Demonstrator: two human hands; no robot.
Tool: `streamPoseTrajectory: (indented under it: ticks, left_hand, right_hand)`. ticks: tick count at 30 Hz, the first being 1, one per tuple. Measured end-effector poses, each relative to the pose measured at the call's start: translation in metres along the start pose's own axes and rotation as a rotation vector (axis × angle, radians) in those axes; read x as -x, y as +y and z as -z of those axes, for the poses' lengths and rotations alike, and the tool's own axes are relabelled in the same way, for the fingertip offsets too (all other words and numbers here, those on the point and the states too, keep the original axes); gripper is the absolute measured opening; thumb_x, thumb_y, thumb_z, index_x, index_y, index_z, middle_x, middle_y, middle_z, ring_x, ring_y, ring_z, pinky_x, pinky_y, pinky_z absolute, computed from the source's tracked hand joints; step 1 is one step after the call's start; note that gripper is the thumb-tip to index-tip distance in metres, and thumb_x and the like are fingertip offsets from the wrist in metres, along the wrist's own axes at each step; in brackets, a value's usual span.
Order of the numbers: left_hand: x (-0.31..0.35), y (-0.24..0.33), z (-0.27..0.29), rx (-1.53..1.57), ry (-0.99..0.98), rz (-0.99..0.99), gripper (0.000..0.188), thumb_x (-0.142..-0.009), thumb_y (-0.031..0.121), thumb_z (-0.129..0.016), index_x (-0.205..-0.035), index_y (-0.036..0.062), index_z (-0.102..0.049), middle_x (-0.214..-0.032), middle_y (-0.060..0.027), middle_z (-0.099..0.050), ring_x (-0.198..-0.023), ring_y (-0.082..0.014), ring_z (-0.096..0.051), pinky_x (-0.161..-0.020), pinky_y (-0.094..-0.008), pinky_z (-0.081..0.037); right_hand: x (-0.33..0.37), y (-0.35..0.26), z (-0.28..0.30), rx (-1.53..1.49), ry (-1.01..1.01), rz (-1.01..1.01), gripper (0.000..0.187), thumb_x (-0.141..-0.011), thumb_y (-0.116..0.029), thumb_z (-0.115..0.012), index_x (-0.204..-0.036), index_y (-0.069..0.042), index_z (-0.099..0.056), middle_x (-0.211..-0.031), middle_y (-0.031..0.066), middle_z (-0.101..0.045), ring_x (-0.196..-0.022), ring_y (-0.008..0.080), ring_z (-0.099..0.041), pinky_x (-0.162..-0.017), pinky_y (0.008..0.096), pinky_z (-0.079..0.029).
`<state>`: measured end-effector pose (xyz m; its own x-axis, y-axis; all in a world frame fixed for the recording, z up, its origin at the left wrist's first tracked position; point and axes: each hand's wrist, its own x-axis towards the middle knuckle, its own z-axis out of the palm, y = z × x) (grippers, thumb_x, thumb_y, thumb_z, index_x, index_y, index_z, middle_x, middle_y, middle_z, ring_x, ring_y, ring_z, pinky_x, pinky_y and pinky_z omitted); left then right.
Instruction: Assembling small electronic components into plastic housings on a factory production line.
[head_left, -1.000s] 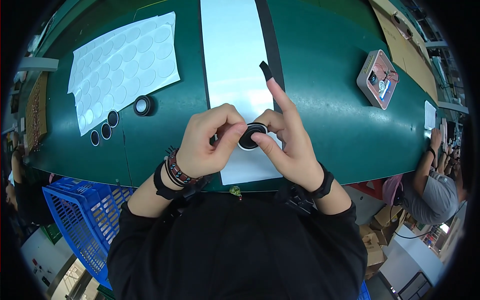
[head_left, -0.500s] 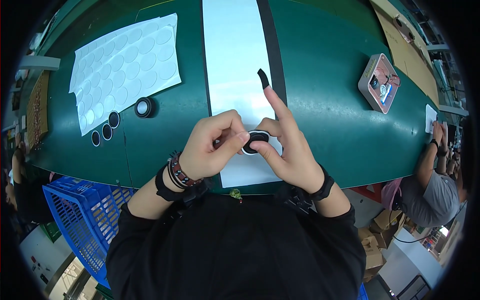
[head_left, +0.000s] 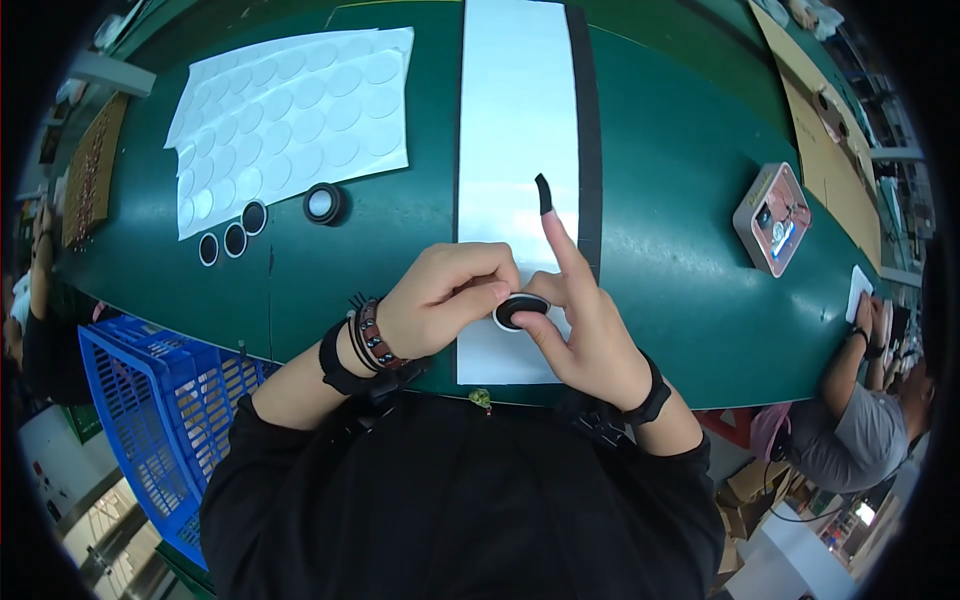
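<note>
Between my hands is a small round black disc with a white rim. My right hand grips it, with the thumb pressed on its black face. The index finger of that hand points away from me, and a short curved black strip clings to its tip. My left hand is closed, its thumb and bent forefinger pinching at the disc's left edge. What lies inside its curled fingers is hidden. Both hands are over the near part of a long white sheet with black borders.
Left on the green table lie white sheets of round stickers, three black discs with white rims and a thick black ring piece. A pink box of small parts stands right. A blue crate sits lower left; a co-worker sits far right.
My view has shifted, so the table things appear farther right and lower. The disc's tilt has changed slightly between my hands. Both hands keep the same grip, and the strip remains on my right fingertip.
</note>
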<state>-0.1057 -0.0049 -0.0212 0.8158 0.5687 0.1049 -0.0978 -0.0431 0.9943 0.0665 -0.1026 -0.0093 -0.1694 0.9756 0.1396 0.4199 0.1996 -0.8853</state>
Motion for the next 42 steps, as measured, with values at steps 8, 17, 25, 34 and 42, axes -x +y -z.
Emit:
streamPoseTrajectory:
  ticks: [8,17,25,34,42]
  left_hand:
    - [0.018,0.004,0.007,-0.028,0.157,0.019,0.016,-0.09,0.008,-0.059,-0.076,0.0032,-0.052,-0.068,-0.0009,-0.047,-0.057,-0.009,-0.04,-0.052,-0.0241,-0.031]
    - [0.053,0.016,0.027,-0.577,0.232,-0.044,0.023,-0.084,0.02,-0.067,-0.074,0.0039,-0.053,-0.066,-0.0068,-0.057,-0.057,-0.0262,-0.055,-0.052,-0.0355,-0.041]
    - [0.113,0.03,0.152,-1.27,0.388,0.675,0.03,-0.083,0.04,-0.065,-0.081,0.0109,-0.063,-0.072,-0.0071,-0.06,-0.067,-0.0281,-0.062,-0.058,-0.0373,-0.048]
    - [0.06,0.019,0.128,-1.308,0.527,0.13,0.02,-0.08,0.027,-0.07,-0.094,0.013,-0.068,-0.087,-0.0015,-0.061,-0.074,-0.0222,-0.064,-0.064,-0.0335,-0.051]
    - [0.051,0.003,0.118,-1.286,0.446,0.074,0.019,-0.079,0.018,-0.068,-0.097,0.0107,-0.068,-0.09,-0.0008,-0.062,-0.075,-0.0214,-0.062,-0.067,-0.0317,-0.05]
  right_hand:
    - [-0.021,-0.007,-0.008,-0.249,-0.036,-0.044,0.089,-0.085,-0.001,-0.065,-0.151,-0.001,-0.005,-0.077,0.0111,-0.061,-0.07,0.0225,-0.059,-0.077,0.0291,-0.044]
    - [-0.051,-0.02,-0.021,0.405,-0.322,0.269,0.088,-0.081,-0.007,-0.07,-0.149,0.003,-0.014,-0.073,0.0116,-0.06,-0.067,0.0292,-0.058,-0.071,0.0379,-0.047]
    - [-0.133,0.011,-0.032,0.153,-0.241,0.033,0.083,-0.084,-0.001,-0.067,-0.151,-0.011,-0.019,-0.093,0.0103,-0.061,-0.082,0.0202,-0.061,-0.081,0.0309,-0.049]
    - [-0.16,0.029,-0.04,0.113,-0.139,0.03,0.066,-0.087,0.002,-0.061,-0.144,-0.006,-0.03,-0.089,0.0092,-0.061,-0.081,0.0196,-0.061,-0.08,0.0286,-0.049]
    - [-0.141,0.024,-0.047,0.109,-0.142,0.1,0.065,-0.087,0.004,-0.059,-0.144,-0.007,-0.03,-0.089,0.0096,-0.061,-0.081,0.0198,-0.061,-0.079,0.0293,-0.049]
